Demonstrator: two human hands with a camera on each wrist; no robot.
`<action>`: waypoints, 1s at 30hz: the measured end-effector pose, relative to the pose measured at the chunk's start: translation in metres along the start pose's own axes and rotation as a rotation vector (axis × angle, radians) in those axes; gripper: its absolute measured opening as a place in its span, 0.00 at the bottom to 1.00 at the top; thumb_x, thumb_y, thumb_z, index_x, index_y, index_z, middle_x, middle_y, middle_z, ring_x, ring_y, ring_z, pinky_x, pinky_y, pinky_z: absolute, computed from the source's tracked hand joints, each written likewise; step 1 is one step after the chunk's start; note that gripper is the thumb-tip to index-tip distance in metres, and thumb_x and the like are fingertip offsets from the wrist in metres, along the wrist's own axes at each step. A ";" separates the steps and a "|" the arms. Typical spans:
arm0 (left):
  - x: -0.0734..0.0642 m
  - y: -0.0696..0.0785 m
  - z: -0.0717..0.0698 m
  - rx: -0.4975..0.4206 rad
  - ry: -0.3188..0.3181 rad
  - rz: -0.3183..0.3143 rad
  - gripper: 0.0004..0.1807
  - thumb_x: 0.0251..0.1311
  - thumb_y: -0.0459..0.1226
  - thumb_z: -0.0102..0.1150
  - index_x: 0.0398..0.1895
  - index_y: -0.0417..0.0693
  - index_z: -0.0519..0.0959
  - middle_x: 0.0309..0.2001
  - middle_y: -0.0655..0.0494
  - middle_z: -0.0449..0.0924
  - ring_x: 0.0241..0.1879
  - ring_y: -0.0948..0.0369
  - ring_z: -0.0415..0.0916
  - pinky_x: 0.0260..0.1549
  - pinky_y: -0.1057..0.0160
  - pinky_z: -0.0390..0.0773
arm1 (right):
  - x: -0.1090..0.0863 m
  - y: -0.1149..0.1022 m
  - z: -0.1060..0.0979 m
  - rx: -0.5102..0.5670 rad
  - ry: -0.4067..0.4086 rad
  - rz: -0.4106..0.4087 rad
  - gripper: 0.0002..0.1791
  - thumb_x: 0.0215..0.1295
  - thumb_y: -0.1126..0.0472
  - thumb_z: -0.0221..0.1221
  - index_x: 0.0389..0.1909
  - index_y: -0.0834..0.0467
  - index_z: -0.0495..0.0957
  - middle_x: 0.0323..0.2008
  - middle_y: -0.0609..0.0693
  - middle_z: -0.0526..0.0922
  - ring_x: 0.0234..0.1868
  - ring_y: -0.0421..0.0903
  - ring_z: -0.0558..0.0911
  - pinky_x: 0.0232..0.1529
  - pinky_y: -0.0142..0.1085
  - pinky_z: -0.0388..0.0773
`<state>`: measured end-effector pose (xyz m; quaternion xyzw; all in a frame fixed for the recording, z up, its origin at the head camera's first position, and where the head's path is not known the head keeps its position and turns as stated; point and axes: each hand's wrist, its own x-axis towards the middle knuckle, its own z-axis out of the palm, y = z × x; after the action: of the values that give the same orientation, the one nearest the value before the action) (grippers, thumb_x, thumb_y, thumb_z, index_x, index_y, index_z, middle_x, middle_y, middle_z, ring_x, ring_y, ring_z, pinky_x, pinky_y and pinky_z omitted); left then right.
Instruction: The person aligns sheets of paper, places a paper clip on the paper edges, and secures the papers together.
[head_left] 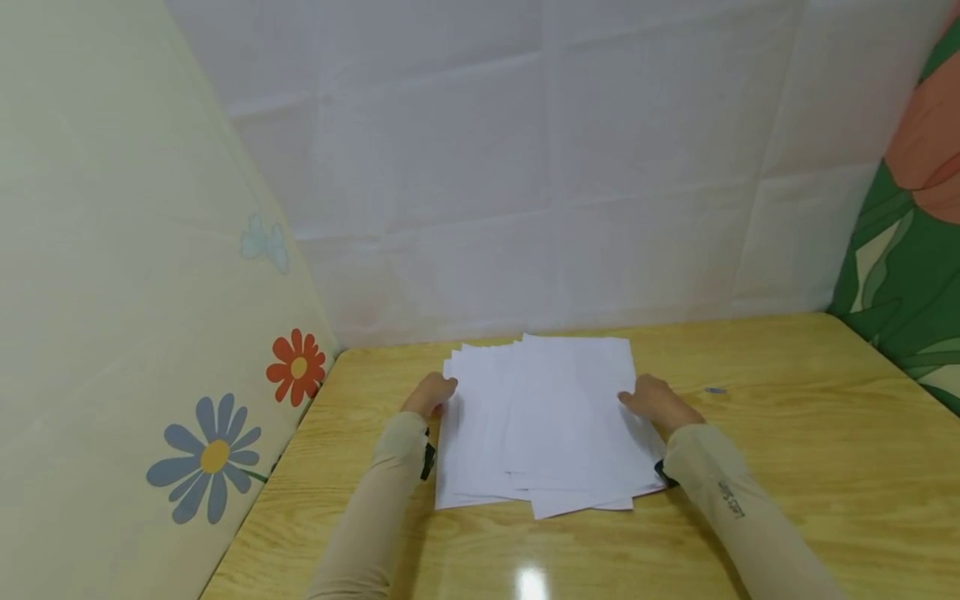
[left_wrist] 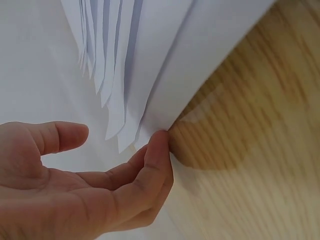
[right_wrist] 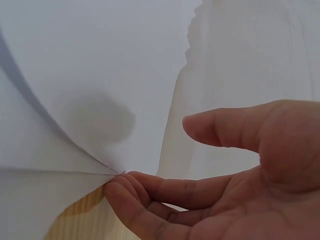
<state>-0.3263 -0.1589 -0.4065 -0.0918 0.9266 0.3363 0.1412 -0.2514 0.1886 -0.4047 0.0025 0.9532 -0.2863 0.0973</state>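
A loose, fanned stack of white paper sheets (head_left: 566, 408) lies on the wooden table, its edges uneven. At the stack's left edge is my left hand (head_left: 431, 395). The left wrist view shows its fingertips (left_wrist: 159, 142) touching the lower sheets' edge, with the thumb held apart from the paper. Along the right edge, my right hand (head_left: 658, 402) has its bent fingers (right_wrist: 127, 192) against the sheets' side. Its thumb (right_wrist: 210, 127) stands away from them in the right wrist view. Neither hand pinches the paper.
The yellow wood-grain table (head_left: 810, 467) extends around the stack. A small bluish object (head_left: 715, 390) lies to the right of the right hand. A white cloth (head_left: 480, 167) hangs behind the table, and a flower-patterned panel (head_left: 112, 292) borders its left side.
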 end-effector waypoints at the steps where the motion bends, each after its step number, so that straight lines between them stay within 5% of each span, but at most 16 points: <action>1: 0.000 0.000 0.000 0.000 0.001 0.001 0.18 0.70 0.41 0.44 0.48 0.32 0.72 0.20 0.52 0.63 0.16 0.61 0.60 0.16 0.66 0.64 | 0.000 -0.001 0.000 0.002 -0.004 0.003 0.24 0.69 0.62 0.49 0.44 0.86 0.65 0.33 0.69 0.74 0.32 0.56 0.75 0.39 0.48 0.76; 12: -0.001 0.002 0.005 -0.011 -0.012 0.005 0.18 0.71 0.41 0.44 0.47 0.33 0.73 0.18 0.53 0.63 0.16 0.60 0.60 0.17 0.65 0.63 | -0.004 -0.005 0.003 0.034 0.028 -0.044 0.23 0.67 0.61 0.50 0.39 0.85 0.68 0.29 0.67 0.74 0.30 0.56 0.75 0.35 0.47 0.75; 20: -0.001 0.007 0.010 -0.017 -0.019 0.020 0.18 0.71 0.42 0.44 0.46 0.33 0.73 0.16 0.55 0.62 0.15 0.61 0.59 0.16 0.66 0.62 | -0.002 -0.008 0.006 0.043 -0.002 -0.025 0.27 0.68 0.62 0.49 0.47 0.89 0.63 0.37 0.74 0.75 0.35 0.58 0.75 0.43 0.50 0.75; 30: -0.006 0.014 0.015 0.031 -0.007 0.065 0.20 0.70 0.41 0.44 0.49 0.29 0.73 0.18 0.52 0.64 0.14 0.61 0.60 0.15 0.66 0.62 | -0.004 -0.013 0.010 0.060 0.007 -0.022 0.18 0.67 0.61 0.50 0.32 0.77 0.69 0.23 0.58 0.70 0.25 0.51 0.71 0.28 0.39 0.71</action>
<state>-0.3213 -0.1380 -0.4070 -0.0585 0.9338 0.3264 0.1347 -0.2464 0.1725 -0.4053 -0.0042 0.9445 -0.3158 0.0904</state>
